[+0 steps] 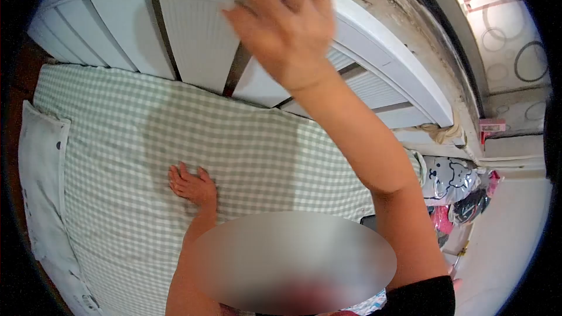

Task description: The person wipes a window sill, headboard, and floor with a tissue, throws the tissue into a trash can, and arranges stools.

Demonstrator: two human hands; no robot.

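Palm down on the green and white checked sheet (252,152), my left hand (193,186) rests with its fingers spread, holding nothing. My right hand (287,23) is raised high over the white slatted headboard (199,41), its fingers apart and slightly blurred, with nothing seen in it. The right forearm crosses above the sheet's edge and the headboard. A blurred oval hides the area between my arms at the bottom.
A pale pillow (44,169) lies at the left end of the bed. On the right are a silver bag with a bear drawing (448,178), pink and dark bundles, and a small pink box (492,125). A circle-patterned surface (497,23) stands at the upper right.
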